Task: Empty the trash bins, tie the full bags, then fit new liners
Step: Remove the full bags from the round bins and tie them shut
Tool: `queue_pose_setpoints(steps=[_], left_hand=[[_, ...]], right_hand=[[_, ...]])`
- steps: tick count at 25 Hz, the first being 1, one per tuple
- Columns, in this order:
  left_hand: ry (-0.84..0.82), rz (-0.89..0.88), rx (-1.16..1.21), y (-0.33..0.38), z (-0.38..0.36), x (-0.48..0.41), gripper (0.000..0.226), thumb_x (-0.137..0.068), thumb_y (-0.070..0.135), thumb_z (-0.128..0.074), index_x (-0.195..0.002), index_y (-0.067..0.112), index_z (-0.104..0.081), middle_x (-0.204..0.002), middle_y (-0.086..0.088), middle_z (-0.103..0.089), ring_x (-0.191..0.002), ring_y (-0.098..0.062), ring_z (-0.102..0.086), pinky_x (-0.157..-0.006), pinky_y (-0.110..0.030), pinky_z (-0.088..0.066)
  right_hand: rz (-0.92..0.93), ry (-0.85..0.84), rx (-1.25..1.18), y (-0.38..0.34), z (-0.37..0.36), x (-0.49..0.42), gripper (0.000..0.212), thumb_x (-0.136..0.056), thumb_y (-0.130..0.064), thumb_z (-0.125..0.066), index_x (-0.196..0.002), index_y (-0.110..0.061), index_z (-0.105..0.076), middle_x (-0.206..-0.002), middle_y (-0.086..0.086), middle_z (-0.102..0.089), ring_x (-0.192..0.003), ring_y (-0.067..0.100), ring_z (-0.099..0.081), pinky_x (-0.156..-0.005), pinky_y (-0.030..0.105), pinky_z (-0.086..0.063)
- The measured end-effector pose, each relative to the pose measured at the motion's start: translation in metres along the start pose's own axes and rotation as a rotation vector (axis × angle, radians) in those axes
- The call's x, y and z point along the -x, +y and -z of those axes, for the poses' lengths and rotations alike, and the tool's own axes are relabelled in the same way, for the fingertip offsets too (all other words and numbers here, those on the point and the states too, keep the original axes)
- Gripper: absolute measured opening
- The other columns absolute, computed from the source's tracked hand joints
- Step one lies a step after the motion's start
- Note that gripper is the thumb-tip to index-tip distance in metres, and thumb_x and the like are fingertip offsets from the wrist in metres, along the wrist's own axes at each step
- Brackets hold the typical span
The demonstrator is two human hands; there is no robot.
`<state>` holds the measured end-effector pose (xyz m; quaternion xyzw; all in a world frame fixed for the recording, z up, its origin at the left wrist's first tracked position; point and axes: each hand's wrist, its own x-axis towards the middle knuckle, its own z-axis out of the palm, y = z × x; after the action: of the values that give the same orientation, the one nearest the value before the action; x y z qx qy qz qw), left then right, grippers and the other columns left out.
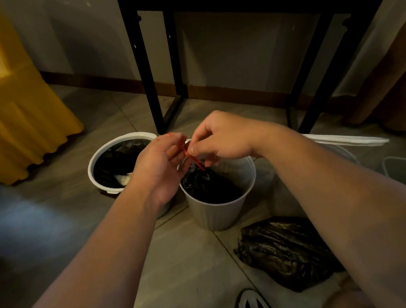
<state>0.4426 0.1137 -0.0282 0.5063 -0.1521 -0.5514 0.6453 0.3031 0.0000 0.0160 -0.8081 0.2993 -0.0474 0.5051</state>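
While working the red drawstring point(192, 158) over the middle bin point(216, 213), squarely on the tying step, by the look of it. Pinching the cord with the left hand point(160, 165), fingers curled in, thumb and fingertips closed on its upper end. Pinching it too with the right hand point(220, 140), thumb and forefinger nipped on the strand just beside the left, other fingers tucked under. No open palm on either side, nothing else held. Following the cord down from the fingers into the gathered neck of the black bag point(209, 185), seated inside the bin and not yet lifted out. Hard to tell knot from plain loop between the fingertips: too small, too dim.

Reading the job as partway through. Spotting one full bag point(282, 252) bundled on the floor to the right, near the toe of a shoe point(252, 305). Spotting a second bin point(93, 162) just beside on the left, dark liner in place, some pale rubbish low inside, so likely waiting for its turn.

Next, most likely: draw the two ends apart to cinch the neck, cross and loop for a knot, then hoist the bag clear of the rim. Calls for steady tension on a thin cord, a firm pinch to stop slipping, and a straight lift to avoid tipping the light bin. Beyond, black table legs point(141, 61) against the wall and a yellow cloth point(12, 120) off to the left.
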Motion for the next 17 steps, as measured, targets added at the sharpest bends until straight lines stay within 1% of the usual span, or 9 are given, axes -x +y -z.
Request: queue_pose_setpoints(steps=[2, 3, 5, 6, 7, 9, 11, 14, 17], left_hand=[[0.029, -0.009, 0.008, 0.002, -0.003, 0.004, 0.026, -0.101, 0.035, -0.064, -0.116, 0.013, -0.064, -0.087, 0.001, -0.072, -0.082, -0.016, -0.072, -0.088, -0.036, -0.052], [0.028, -0.017, -0.005, 0.004, -0.004, 0.006, 0.034, -0.101, 0.042, -0.063, -0.116, 0.011, -0.066, -0.087, 0.0, -0.073, -0.082, -0.016, -0.073, -0.087, -0.036, -0.054], [0.002, -0.05, -0.049, 0.007, -0.004, 0.009, 0.054, -0.102, 0.053, -0.056, -0.122, 0.005, -0.068, -0.09, -0.004, -0.076, -0.082, -0.018, -0.074, -0.086, -0.035, -0.057], [-0.017, -0.066, -0.074, 0.009, -0.005, 0.01, 0.059, -0.102, 0.056, -0.054, -0.125, 0.004, -0.068, -0.093, -0.006, -0.077, -0.082, -0.019, -0.073, -0.086, -0.036, -0.058], [-0.033, -0.077, -0.097, 0.011, -0.007, 0.012, 0.062, -0.102, 0.058, -0.052, -0.126, 0.004, -0.069, -0.097, -0.007, -0.077, -0.084, -0.02, -0.073, -0.086, -0.037, -0.058], [-0.055, -0.096, -0.14, 0.016, -0.013, 0.015, 0.064, -0.102, 0.06, -0.049, -0.126, 0.005, -0.07, -0.103, -0.008, -0.077, -0.087, -0.02, -0.074, -0.087, -0.039, -0.057], [-0.064, -0.131, -0.184, 0.022, -0.02, 0.018, 0.064, -0.101, 0.061, -0.048, -0.126, 0.007, -0.071, -0.105, -0.008, -0.078, -0.089, -0.02, -0.074, -0.089, -0.041, -0.056], [-0.078, -0.184, -0.226, 0.033, -0.03, 0.022, 0.063, -0.1, 0.061, -0.049, -0.125, 0.008, -0.072, -0.107, -0.007, -0.079, -0.093, -0.021, -0.075, -0.095, -0.044, -0.058], [-0.13, -0.242, -0.266, 0.05, -0.038, 0.028, 0.061, -0.099, 0.06, -0.051, -0.125, 0.009, -0.073, -0.108, -0.007, -0.079, -0.092, -0.02, -0.075, -0.096, -0.045, -0.06]], right_hand=[[-0.147, -0.075, -0.132, 0.028, 0.016, 0.006, 0.012, -0.103, -0.016, -0.065, -0.105, -0.01, -0.075, -0.101, 0.013, -0.077, -0.079, 0.022, -0.073, -0.068, 0.034, -0.06], [-0.244, -0.105, -0.135, 0.049, 0.022, 0.01, 0.011, -0.104, -0.014, -0.063, -0.108, -0.012, -0.073, -0.106, 0.015, -0.076, -0.08, 0.023, -0.073, -0.068, 0.034, -0.06], [-0.432, -0.084, 0.067, 0.1, 0.016, 0.015, 0.01, -0.104, -0.015, -0.062, -0.111, -0.018, -0.07, -0.106, 0.013, -0.073, -0.079, 0.022, -0.071, -0.065, 0.034, -0.059], [-0.489, -0.013, 0.191, 0.126, 0.008, 0.016, 0.012, -0.104, -0.018, -0.063, -0.114, -0.02, -0.068, -0.105, 0.011, -0.071, -0.081, 0.021, -0.07, -0.066, 0.034, -0.059], [-0.505, 0.083, 0.282, 0.151, -0.002, 0.014, 0.019, -0.103, -0.022, -0.065, -0.122, -0.02, -0.067, -0.11, 0.009, -0.07, -0.088, 0.023, -0.069, -0.073, 0.035, -0.059], [-0.472, 0.244, 0.326, 0.186, -0.023, 0.012, 0.036, -0.1, -0.03, -0.068, -0.134, -0.02, -0.064, -0.131, 0.012, -0.063, -0.112, 0.029, -0.065, -0.096, 0.038, -0.054], [-0.447, 0.311, 0.364, 0.203, -0.038, 0.011, 0.048, -0.097, -0.036, -0.071, -0.141, -0.021, -0.06, -0.145, 0.012, -0.049, -0.128, 0.034, -0.057, -0.108, 0.04, -0.047], [-0.405, 0.385, 0.567, 0.212, -0.048, 0.009, 0.063, -0.087, -0.043, -0.075, -0.144, -0.027, -0.052, -0.146, 0.01, -0.04, -0.134, 0.038, -0.048, -0.113, 0.048, -0.043], [-0.375, 0.433, 0.575, 0.213, -0.044, 0.011, 0.066, -0.084, -0.046, -0.075, -0.14, -0.032, -0.046, -0.145, 0.01, -0.037, -0.133, 0.037, -0.046, -0.111, 0.052, -0.043]])
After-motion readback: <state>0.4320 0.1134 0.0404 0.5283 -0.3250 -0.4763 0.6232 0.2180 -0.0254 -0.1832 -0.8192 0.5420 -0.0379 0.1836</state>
